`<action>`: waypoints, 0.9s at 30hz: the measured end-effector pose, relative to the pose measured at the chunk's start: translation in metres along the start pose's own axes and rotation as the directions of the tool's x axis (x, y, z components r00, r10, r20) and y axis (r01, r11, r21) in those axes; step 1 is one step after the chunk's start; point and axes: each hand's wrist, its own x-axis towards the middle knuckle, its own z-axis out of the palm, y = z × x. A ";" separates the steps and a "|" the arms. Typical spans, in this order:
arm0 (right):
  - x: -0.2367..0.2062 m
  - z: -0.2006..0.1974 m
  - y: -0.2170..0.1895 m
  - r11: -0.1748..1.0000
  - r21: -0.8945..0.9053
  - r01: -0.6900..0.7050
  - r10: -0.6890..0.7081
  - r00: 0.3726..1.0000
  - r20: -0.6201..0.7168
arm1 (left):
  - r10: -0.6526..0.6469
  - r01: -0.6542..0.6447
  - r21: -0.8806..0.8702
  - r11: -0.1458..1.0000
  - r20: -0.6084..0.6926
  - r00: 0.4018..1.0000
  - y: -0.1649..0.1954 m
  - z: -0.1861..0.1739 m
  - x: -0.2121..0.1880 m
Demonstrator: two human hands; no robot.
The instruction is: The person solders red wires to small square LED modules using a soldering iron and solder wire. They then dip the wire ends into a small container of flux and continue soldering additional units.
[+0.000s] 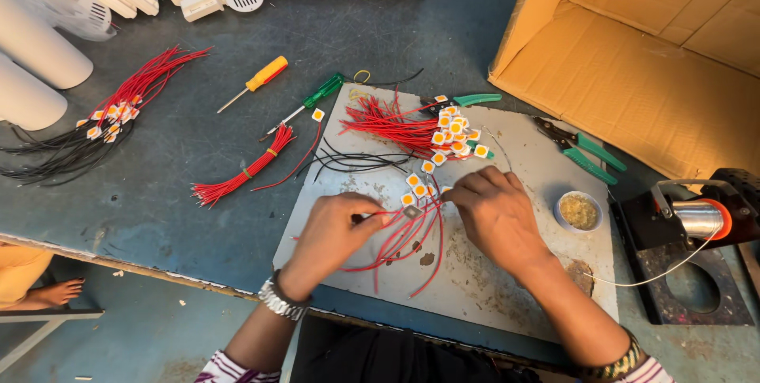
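- Big open brown cardboard box sits at the far right of the dark blue-grey table, well away from both hands.
- All the handling happens on the scuffed grey work board.
- Right hand comes in from the lower right, fingers curled down and closed on the chip end of the bunch.
- Left hand comes in from the lower left, thumb and fingers pinched shut on the wires' other side.
- The bunch of thin red wires with small yellow-and-white square chips lies right between the hands; its chip end points away, and the loose tails fan back toward the person. Both hands are on it, neither nearer.
- Small round tin of yellowish paste sits just right of the right hand.
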 end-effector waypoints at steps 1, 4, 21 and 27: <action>0.005 0.003 -0.004 0.999 0.029 0.025 -0.025 1.000 0.007 | 0.009 -0.009 0.014 1.000 0.011 1.000 0.001 -0.012 -0.003; 0.014 0.018 -0.016 0.991 0.099 0.086 -0.084 0.996 -0.019 | -0.217 0.222 0.089 0.971 -0.065 0.974 -0.001 -0.040 -0.015; 0.012 0.042 -0.110 0.810 0.337 -0.479 0.321 0.844 0.429 | -0.045 0.045 0.555 0.830 -0.015 0.999 -0.049 -0.020 -0.053; 0.009 0.060 -0.172 0.567 0.590 -0.574 0.139 0.773 0.618 | -0.167 0.127 0.547 0.827 0.024 0.986 -0.033 -0.072 -0.094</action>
